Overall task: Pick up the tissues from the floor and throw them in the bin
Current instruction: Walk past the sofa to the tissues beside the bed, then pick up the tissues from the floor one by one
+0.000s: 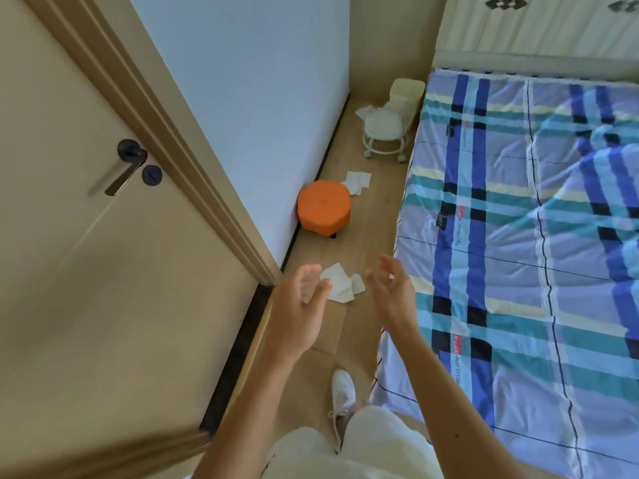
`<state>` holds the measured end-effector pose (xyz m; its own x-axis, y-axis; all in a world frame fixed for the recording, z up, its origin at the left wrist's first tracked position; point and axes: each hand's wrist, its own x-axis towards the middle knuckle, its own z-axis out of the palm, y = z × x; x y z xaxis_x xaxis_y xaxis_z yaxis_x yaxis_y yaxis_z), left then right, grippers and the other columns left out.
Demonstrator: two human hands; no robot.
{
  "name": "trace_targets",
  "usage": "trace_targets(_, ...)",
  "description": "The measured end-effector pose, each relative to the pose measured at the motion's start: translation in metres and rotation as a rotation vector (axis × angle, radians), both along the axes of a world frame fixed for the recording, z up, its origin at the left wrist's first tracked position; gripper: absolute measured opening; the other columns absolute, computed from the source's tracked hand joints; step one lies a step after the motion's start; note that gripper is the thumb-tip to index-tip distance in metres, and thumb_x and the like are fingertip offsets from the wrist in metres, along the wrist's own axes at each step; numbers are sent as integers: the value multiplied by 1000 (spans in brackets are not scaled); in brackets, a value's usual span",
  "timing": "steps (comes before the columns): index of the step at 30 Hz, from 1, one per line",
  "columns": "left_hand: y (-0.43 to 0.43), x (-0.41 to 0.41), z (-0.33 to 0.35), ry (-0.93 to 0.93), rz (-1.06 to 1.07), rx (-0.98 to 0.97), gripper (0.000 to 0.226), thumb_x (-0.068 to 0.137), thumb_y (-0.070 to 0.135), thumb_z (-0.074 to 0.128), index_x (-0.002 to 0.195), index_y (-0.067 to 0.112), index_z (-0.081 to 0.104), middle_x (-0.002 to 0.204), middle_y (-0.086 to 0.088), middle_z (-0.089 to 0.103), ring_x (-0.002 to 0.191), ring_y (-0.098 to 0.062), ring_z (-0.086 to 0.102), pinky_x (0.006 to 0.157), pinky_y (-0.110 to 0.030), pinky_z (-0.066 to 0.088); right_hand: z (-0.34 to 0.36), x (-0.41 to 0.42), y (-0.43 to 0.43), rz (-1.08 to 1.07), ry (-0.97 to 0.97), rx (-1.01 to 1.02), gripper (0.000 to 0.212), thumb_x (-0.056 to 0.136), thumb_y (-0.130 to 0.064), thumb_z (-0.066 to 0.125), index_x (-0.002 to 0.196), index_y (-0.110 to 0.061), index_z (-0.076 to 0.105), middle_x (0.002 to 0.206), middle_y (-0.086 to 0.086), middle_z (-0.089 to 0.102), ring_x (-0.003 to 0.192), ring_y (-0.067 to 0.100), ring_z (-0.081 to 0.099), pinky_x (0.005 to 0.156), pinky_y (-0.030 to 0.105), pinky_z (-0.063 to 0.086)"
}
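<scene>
White tissues lie on the wooden floor in three spots: a near pile (340, 286) between my hands, a second pile (358, 181) just beyond the orange stool, and a far pile (364, 110) beside the white stool. My left hand (301, 305) hovers above the near pile's left edge, fingers apart and empty. My right hand (390, 292) is held to the right of that pile, also open and empty. A pale cream bin (408, 89) stands at the far end of the aisle, against the bed.
The aisle is narrow, with a wall and door (103, 236) on the left and a plaid-covered bed (518, 236) on the right. An orange stool (324, 210) sits against the wall. A white wheeled stool (383, 133) stands before the bin. My white shoe (342, 392) is below.
</scene>
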<state>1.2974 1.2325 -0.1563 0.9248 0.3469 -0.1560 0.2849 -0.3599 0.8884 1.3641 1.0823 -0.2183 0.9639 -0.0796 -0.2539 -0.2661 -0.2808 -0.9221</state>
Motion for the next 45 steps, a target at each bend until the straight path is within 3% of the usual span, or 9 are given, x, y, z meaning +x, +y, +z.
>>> trace_targets(2,22,31,0,16,-34,7,33,95,29,62,127,19,63,128,5,67,119,-8,62,94,-21,49,-5,35,18,11,7,-13,50,96,-29,64,142,-17,51,141,2,58,106,8,59,92,32,51)
trace_targets(8,76,128,-30,124,-107,21,35,95,34,61,127,21,63,126,7,67,116,-5,62,94,-23,49,-45,116,64,-19,116,-53,47,97,-28,64,141,-18,51,138,2,60,95,0,58,68,7,39)
trace_targets(14,97,248,-104,309,-376,61,35,97,33,58,127,16,62,131,2,65,122,-13,59,101,-36,49,-104,173,96,-189,307,-94,50,95,-28,64,142,-18,49,130,-5,61,103,7,58,81,21,42)
trace_targets(17,101,305,-147,379,-498,57,36,97,37,56,127,18,60,133,2,61,126,-12,55,100,-31,45,-137,201,103,-260,373,-140,46,94,-27,64,138,-19,52,104,-20,59,89,-5,58,70,15,40)
trace_targets(20,104,351,-200,418,-594,125,36,97,39,55,127,19,59,134,3,57,125,-11,52,93,-23,36,-184,223,110,-276,451,-164,46,95,-27,63,138,-20,50,111,-13,57,85,-14,51,67,7,36)
trace_targets(26,103,406,-377,634,-678,185,38,96,38,54,128,17,58,138,-2,55,129,-18,49,98,-26,36,-345,260,108,-271,586,-228,41,92,-25,63,132,-22,54,123,-4,56,96,3,57,81,21,43)
trace_targets(33,105,419,-582,759,-668,224,37,97,38,54,126,17,60,135,-5,57,125,-26,53,103,-39,44,-578,319,93,11,728,-355,44,91,-20,61,134,-23,51,136,8,48,88,20,58,70,33,51)
trace_targets(38,124,405,-674,779,-621,243,35,96,37,57,125,18,62,130,-3,57,120,-22,56,87,-26,41,-722,334,102,262,803,-378,54,91,-26,65,143,-28,50,158,13,26,128,33,52,96,33,50)
trace_targets(45,150,381,-725,783,-548,215,33,95,32,61,125,19,64,129,-1,60,113,-15,57,97,-28,44,-823,329,125,331,891,-413,62,86,-42,72,143,-27,52,159,12,23,135,35,44,107,43,46)
